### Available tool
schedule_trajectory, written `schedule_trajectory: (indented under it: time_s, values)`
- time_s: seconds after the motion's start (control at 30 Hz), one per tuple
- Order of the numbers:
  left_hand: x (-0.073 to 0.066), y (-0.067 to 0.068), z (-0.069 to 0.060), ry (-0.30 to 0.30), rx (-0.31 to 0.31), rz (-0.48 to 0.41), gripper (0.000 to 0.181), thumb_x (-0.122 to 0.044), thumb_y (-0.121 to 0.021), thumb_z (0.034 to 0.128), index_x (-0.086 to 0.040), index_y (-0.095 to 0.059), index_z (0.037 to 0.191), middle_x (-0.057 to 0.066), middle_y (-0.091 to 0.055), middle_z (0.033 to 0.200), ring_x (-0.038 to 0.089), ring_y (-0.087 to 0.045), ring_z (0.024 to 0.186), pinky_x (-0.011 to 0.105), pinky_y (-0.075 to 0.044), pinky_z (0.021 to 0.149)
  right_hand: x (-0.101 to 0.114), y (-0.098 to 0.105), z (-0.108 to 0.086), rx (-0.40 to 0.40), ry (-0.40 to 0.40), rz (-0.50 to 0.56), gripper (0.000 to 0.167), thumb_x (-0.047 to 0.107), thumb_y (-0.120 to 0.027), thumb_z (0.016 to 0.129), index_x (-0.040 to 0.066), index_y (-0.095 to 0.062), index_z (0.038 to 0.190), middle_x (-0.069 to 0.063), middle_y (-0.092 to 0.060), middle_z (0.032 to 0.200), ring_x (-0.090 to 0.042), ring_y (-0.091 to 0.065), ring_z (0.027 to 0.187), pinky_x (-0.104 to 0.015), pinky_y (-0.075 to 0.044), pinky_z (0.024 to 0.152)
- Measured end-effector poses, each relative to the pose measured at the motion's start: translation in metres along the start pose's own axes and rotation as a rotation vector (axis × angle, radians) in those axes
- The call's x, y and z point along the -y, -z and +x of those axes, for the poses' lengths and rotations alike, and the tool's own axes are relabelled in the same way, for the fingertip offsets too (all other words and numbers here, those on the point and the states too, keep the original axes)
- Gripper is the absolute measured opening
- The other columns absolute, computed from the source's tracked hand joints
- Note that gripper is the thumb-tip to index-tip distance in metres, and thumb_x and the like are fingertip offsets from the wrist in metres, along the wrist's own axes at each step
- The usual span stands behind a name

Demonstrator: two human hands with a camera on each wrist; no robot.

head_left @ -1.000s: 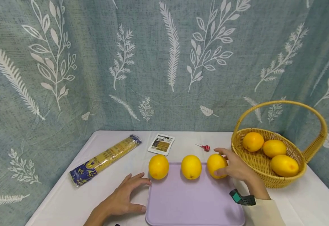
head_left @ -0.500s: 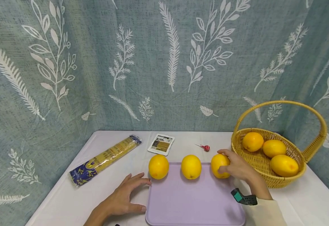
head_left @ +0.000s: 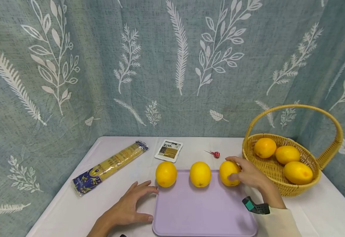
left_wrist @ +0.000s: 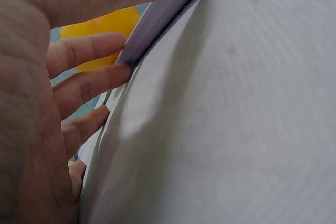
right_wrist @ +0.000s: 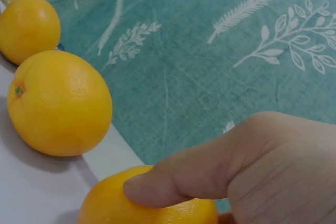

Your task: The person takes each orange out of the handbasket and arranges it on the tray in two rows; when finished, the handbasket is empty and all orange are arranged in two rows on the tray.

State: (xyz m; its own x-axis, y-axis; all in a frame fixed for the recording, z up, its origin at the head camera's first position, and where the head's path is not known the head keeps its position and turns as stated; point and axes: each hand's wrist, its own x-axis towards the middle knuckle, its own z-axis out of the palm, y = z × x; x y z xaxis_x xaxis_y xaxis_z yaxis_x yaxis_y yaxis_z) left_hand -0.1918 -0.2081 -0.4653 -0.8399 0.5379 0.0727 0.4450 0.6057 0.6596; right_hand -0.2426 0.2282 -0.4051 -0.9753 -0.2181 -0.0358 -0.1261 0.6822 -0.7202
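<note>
My right hand [head_left: 248, 173] grips an orange [head_left: 227, 171] at the back right corner of the lilac tray [head_left: 205, 210], thumb in front and fingers behind. In the right wrist view the thumb [right_wrist: 173, 179] lies across that orange. A second orange [head_left: 200, 174] sits at the middle of the tray's back edge, and a third orange [head_left: 166, 174] is at its back left corner. My left hand [head_left: 128, 205] lies spread at the tray's left edge, its fingers reaching the rim. In the left wrist view, fingertips [left_wrist: 118, 72] meet the tray's edge.
A wicker basket [head_left: 274, 194] with a tall handle stands at the right, holding several yellow-orange fruits. Behind the tray lie a flat white packet [head_left: 169, 151] and a red lollipop [head_left: 216, 154]. A long pack of noodles [head_left: 110, 168] lies at the left. A patterned curtain [head_left: 172, 65] hangs behind.
The right hand first shifted its orange a little to the right, then slightly back left. My left hand and the other two oranges have stayed in place.
</note>
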Motion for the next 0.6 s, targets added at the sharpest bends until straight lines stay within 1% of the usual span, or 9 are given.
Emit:
schedule_trajectory:
  time_s: [0.13, 0.3, 0.4, 0.5, 0.6]
  values:
    - [0.0002, -0.0010, 0.0005, 0.009, -0.006, -0.002, 0.066, -0.047, -0.086, 0.0714, -0.036, -0.059, 0.131, 0.003, -0.051, 0.152, 0.041, -0.033, 0.148, 0.069, -0.004, 0.122, -0.0022, 0.0014, -0.0005, 0.004, -0.034, 0.052, 0.070, 0.010, -0.075, 0.079, 0.005, -0.053, 0.145, -0.021, -0.054, 0.143, -0.040, -0.053, 0.123, -0.060, -0.045, 0.104]
    - [0.0021, -0.0021, 0.0019, -0.006, -0.009, 0.001, 0.066, -0.047, -0.086, 0.0718, -0.035, -0.059, 0.132, 0.003, -0.052, 0.151, 0.041, -0.033, 0.148, 0.070, -0.004, 0.122, -0.0033, 0.0032, -0.0011, -0.001, -0.047, 0.048, 0.070, 0.005, -0.073, 0.079, 0.003, -0.050, 0.145, -0.022, -0.052, 0.145, -0.042, -0.049, 0.129, -0.065, -0.039, 0.110]
    - [0.0028, -0.0022, 0.0018, -0.006, -0.009, 0.004, 0.067, -0.046, -0.086, 0.0716, -0.035, -0.059, 0.132, 0.003, -0.052, 0.151, 0.041, -0.034, 0.148, 0.070, -0.004, 0.122, -0.0039, 0.0035, -0.0022, 0.012, -0.043, 0.042, 0.071, 0.002, -0.071, 0.080, 0.002, -0.047, 0.147, -0.024, -0.048, 0.148, -0.045, -0.044, 0.133, -0.069, -0.034, 0.112]
    - [0.0029, -0.0009, 0.0011, 0.001, -0.009, 0.007, 0.067, -0.046, -0.086, 0.0715, -0.035, -0.059, 0.132, 0.002, -0.053, 0.151, 0.040, -0.034, 0.148, 0.069, -0.004, 0.122, -0.0044, 0.0029, -0.0037, 0.026, -0.039, 0.055, 0.071, 0.001, -0.070, 0.082, 0.002, -0.044, 0.148, -0.025, -0.045, 0.150, -0.045, -0.042, 0.135, -0.070, -0.030, 0.114]
    - [0.0027, -0.0008, 0.0005, 0.005, -0.009, 0.006, 0.067, -0.047, -0.085, 0.0717, -0.036, -0.059, 0.132, 0.002, -0.052, 0.152, 0.041, -0.033, 0.148, 0.068, -0.004, 0.123, -0.0057, 0.0020, -0.0056, 0.046, -0.021, 0.069, 0.071, 0.000, -0.069, 0.085, 0.002, -0.041, 0.150, -0.026, -0.044, 0.150, -0.045, -0.041, 0.134, -0.070, -0.029, 0.114]
